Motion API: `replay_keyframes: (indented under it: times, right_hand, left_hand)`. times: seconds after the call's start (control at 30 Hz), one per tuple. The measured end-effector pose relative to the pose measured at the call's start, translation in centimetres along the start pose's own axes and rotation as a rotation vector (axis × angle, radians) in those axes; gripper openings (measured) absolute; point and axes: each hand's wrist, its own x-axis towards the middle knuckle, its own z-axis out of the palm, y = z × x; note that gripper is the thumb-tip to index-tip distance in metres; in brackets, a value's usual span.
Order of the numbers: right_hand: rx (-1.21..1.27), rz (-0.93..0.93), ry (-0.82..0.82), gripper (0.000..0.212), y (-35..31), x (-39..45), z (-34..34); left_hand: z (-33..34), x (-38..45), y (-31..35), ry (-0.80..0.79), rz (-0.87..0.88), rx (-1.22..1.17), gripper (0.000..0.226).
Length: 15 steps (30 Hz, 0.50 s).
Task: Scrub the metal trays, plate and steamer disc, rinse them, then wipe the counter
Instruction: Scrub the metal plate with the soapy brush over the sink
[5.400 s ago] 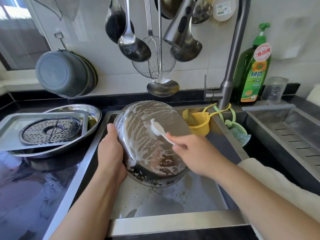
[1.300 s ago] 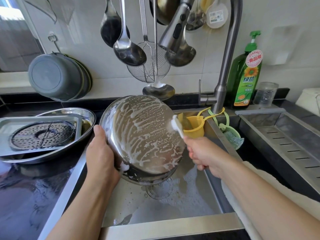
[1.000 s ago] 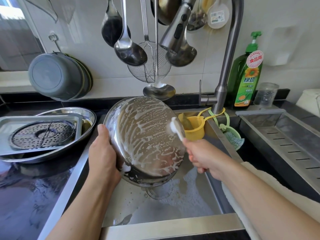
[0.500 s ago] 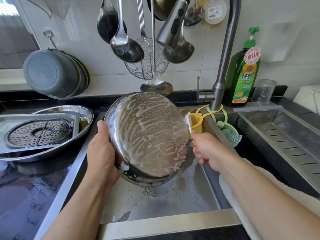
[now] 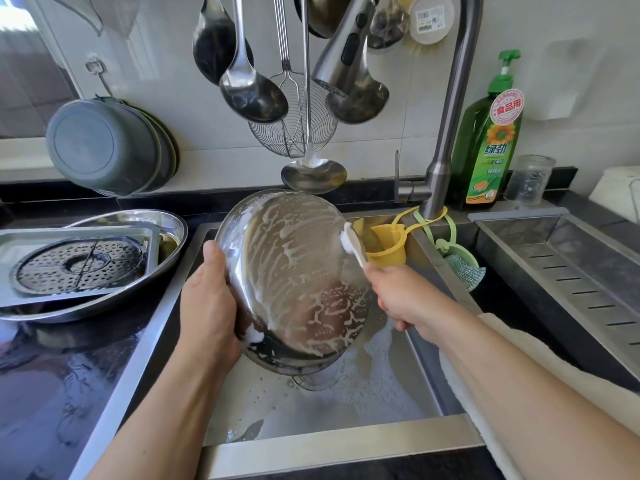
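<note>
Steel plate (image 5: 294,275), soap-streaked, tilts over the sink (image 5: 346,448) at frame centre — my left hand (image 5: 207,303) grips its left rim, my right hand (image 5: 398,296) clutches the brush (image 5: 351,242), bristles touching the plate's upper-right edge.

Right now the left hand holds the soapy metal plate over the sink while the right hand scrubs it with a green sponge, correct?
Not quite: the head view shows the right hand scrubbing with a white brush, not a green sponge. The left hand does hold the soapy metal plate over the sink.

Both forearms bare, no sleeves or jewellery.
</note>
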Motion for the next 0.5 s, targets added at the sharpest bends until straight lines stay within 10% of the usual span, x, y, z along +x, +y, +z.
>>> replay_keyframes:
  times: [0.5]
  right_hand:
    - [0.203,0.076,0.071,0.044,0.5,0.7,-1.2]
  left_hand:
    - [-0.2,0.1,-0.3,-0.064,-0.016,0.018,0.052]
